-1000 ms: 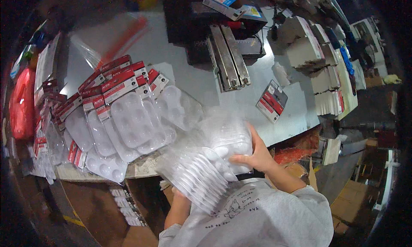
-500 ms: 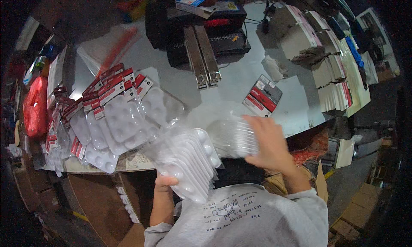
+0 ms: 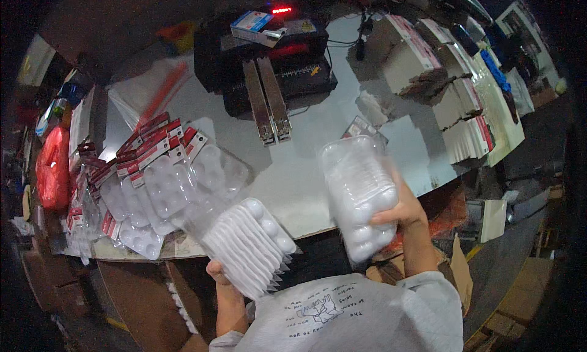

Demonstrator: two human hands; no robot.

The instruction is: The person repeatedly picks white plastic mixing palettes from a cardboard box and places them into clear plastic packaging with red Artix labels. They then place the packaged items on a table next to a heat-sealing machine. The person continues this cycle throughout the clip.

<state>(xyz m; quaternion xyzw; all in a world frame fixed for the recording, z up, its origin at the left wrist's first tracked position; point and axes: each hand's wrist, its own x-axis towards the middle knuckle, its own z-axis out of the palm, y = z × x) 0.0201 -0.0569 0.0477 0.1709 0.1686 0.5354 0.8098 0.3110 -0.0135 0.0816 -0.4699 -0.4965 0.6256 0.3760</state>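
My left hand [image 3: 220, 272] is closed on the edge of a fanned stack of white plastic paint palettes [image 3: 244, 245] in clear bags, just in front of the table edge. To the right, my right hand [image 3: 403, 208] grips a second stack of white palettes [image 3: 358, 187], also in clear plastic, with their round wells facing up. Behind that stack, a dark card [image 3: 361, 127] lies on the table, partly covered. Over on the left is a heap of bagged palettes [image 3: 165, 184] with red and white header cards.
A black machine [image 3: 208, 52] with two metal arms [image 3: 266, 101] and a red display stands at the back, a small blue and white box [image 3: 254, 25] on top. Stacked cards [image 3: 409, 58] line the right side. A red plastic bag [image 3: 54, 168] sits far left.
My right hand now holds its palette stack tilted up, partly covering the dark card. The left stack has turned and moved slightly left. The whole view has shifted a little.
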